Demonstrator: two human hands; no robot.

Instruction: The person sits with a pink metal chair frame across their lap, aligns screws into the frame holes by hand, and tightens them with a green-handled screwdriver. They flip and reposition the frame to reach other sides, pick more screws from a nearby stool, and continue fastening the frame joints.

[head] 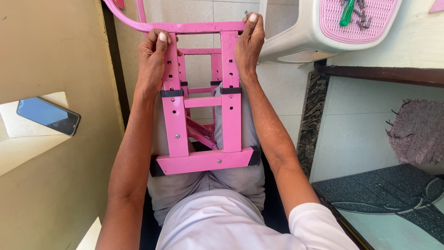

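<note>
From the head camera, the pink metal frame (203, 106) rests on the person's lap, left hand (155, 58) wrapped around its left upright, right hand (249, 39) gripping the right upright's top and pinching a screw (246, 14), which could slip and drop.

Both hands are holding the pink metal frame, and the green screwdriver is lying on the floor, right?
Not quite. In the head view both hands, left hand and right hand, do grip the pink metal frame, but the green screwdriver lies on the pink-topped plastic stool, not the floor.
</note>
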